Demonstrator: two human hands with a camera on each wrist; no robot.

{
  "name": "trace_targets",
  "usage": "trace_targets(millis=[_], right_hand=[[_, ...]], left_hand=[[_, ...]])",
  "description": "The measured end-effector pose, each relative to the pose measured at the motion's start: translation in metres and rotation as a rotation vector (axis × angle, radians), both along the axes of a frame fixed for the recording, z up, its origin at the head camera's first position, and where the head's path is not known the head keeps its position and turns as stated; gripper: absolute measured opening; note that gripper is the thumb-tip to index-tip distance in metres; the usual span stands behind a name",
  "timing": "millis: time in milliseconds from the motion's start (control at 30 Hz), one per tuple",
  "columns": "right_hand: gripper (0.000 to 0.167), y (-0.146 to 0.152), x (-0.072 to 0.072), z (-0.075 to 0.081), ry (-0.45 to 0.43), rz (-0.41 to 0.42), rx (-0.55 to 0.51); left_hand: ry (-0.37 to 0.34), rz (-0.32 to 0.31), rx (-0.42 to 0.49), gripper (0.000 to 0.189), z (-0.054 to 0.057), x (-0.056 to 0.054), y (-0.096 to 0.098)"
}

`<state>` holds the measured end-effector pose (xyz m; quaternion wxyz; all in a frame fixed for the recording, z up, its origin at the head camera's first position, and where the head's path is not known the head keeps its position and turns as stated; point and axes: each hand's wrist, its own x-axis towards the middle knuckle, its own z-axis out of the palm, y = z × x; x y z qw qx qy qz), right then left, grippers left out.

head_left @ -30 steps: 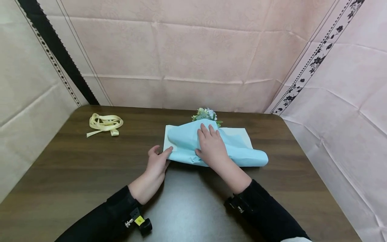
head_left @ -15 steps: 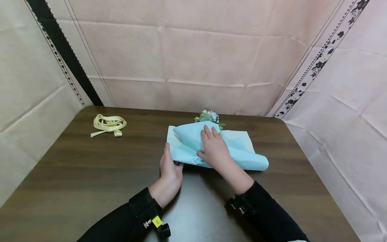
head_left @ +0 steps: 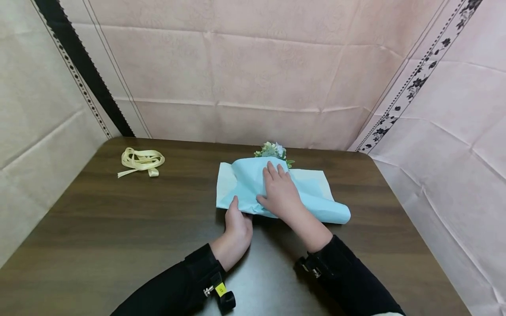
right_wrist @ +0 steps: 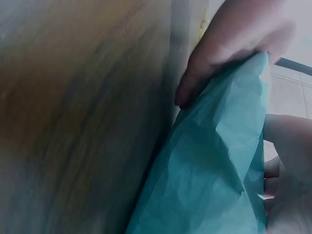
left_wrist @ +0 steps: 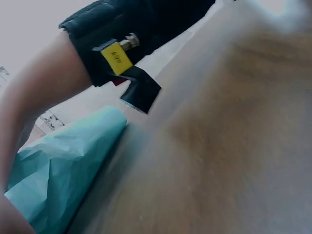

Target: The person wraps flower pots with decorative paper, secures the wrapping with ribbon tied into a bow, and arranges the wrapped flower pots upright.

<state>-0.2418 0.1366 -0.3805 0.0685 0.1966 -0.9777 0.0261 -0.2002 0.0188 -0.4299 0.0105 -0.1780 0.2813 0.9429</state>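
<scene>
In the head view a sheet of light blue wrapping paper (head_left: 249,175), pale on its other side, is folded over a small bunch of flowers (head_left: 272,150). Only the blooms and some leaves stick out at the far edge; the stems are hidden. My left hand (head_left: 238,226) grips the paper's near edge, thumb on top and fingers underneath. The right wrist view shows this left hand (right_wrist: 234,44) around the blue paper (right_wrist: 209,161) too. Spread on top of the fold, my right hand (head_left: 280,193) presses the paper with fairly straight fingers.
A loosely coiled cream ribbon (head_left: 142,161) lies at the back left of the brown wooden table (head_left: 118,228). Pale cloth (head_left: 269,74) hangs behind and along both sides. At the paper's right end is a rounded roll (head_left: 336,213).
My left hand has moved right along the paper's near edge and now grips it closer to the middle. The left part of the fold shifted slightly right. My right hand keeps its place.
</scene>
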Motion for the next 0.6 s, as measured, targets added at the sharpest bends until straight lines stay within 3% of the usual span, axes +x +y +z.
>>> trace_targets(millis=[200,600], right_hand=[[0.081,0.004,-0.002,0.003,-0.026,-0.013,-0.014],[0.083,0.016,-0.001,0.001,-0.087,-0.025,-0.118]], left_hand=[[0.040,-0.018,-0.058,0.046,-0.002,0.006,0.001],[0.254,-0.207,-0.247,0.056,0.000,0.008,0.012]])
